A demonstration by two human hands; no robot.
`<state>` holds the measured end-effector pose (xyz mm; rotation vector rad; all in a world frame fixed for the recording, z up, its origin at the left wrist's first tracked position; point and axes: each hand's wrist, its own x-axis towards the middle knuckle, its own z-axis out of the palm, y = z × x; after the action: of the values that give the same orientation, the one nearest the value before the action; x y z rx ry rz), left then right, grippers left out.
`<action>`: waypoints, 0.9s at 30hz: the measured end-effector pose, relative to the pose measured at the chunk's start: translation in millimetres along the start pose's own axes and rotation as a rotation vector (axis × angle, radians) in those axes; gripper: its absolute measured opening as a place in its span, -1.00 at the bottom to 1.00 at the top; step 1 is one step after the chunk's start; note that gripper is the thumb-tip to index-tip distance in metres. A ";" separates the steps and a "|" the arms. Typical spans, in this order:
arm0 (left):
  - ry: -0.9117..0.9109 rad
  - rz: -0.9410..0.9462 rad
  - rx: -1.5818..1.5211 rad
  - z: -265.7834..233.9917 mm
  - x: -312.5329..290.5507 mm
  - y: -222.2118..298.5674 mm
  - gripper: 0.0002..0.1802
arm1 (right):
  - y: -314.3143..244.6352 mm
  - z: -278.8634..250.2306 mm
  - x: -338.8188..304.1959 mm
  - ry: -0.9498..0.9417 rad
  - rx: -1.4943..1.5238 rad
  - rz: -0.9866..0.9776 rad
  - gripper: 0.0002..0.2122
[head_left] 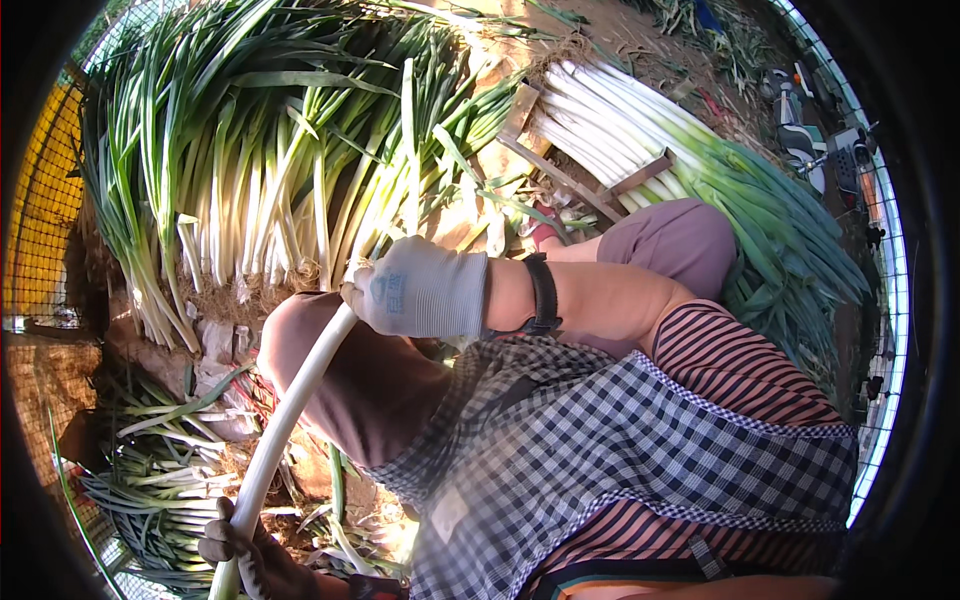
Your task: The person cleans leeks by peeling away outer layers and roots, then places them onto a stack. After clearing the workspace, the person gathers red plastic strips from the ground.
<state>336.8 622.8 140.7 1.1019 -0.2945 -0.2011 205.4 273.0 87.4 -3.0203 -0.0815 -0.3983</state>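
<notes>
A long green onion [287, 413] with a thick white stem slants between my two hands, in front of my knee. My right hand [415, 290], in a pale grey glove, is closed round its upper part. Lower down, my left hand [250, 553], in a dark glove, has its fingers wrapped round the paler green part near the picture's lower edge. Whether the stem runs on above my right hand is hard to tell against the onions behind. Just beyond that hand lies a large heap of unpeeled green onions [255, 200] with roots and soil on them.
A bundle of clean white-stemmed green onions [620, 120] lies in a wooden frame [565, 178] at the upper right. Loose leaves and stalks [165, 490] are heaped at the lower left. Yellow mesh [42, 200] stands at the left edge; grey objects [805, 150] are at the far right.
</notes>
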 end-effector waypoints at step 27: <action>-0.395 0.164 0.254 2.5 12.2 7.3 -0.76 | 50.6 11.1 -1.6 -0.328 0.241 0.681 -0.66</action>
<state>347.6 620.2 149.9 1.2788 -0.7780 -0.2397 210.0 223.8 72.0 -2.6225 0.7856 0.1581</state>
